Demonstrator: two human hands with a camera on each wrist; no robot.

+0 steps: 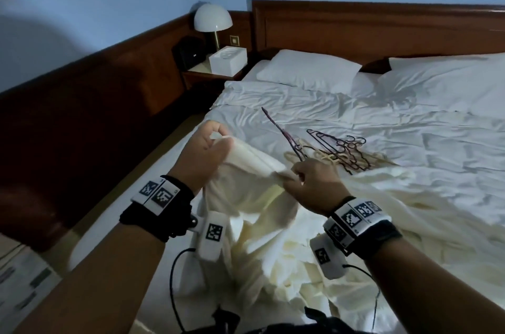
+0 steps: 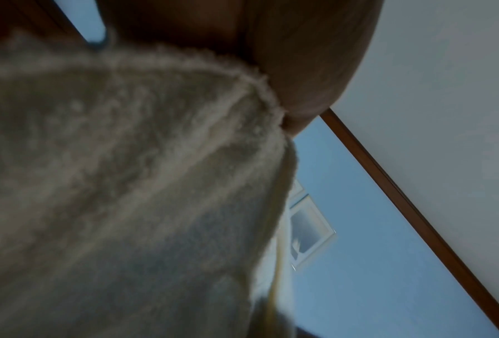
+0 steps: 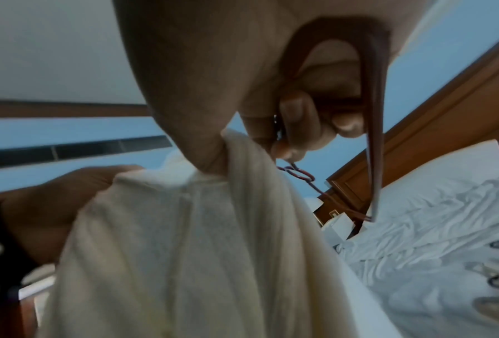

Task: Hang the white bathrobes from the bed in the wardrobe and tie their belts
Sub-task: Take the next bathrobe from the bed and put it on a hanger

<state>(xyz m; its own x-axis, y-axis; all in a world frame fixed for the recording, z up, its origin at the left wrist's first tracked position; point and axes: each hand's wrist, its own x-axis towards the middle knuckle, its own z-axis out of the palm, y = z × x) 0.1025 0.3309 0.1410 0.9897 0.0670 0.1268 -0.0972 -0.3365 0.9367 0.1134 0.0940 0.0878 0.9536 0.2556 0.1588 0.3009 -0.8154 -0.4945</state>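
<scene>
A white bathrobe (image 1: 246, 197) hangs bunched between my two hands over the near edge of the bed (image 1: 355, 120). My left hand (image 1: 207, 142) grips its folded collar edge up high; the left wrist view shows terry cloth (image 2: 126, 183) under my fingers (image 2: 300, 57). My right hand (image 1: 311, 183) pinches the same edge lower down and also holds a thin dark red hanger (image 1: 281, 132), which points up and away. In the right wrist view the hanger (image 3: 375, 160) runs through my curled fingers (image 3: 300, 119) beside the robe (image 3: 184, 251). More white robe cloth (image 1: 396, 191) lies spread on the bed at right.
A heap of dark wire hangers (image 1: 338, 147) with cream cords under it lies mid-bed. Two pillows (image 1: 308, 71) rest against the wooden headboard (image 1: 382, 30). A nightstand with a lamp (image 1: 213, 22) and a white box (image 1: 228, 60) stands left of the bed.
</scene>
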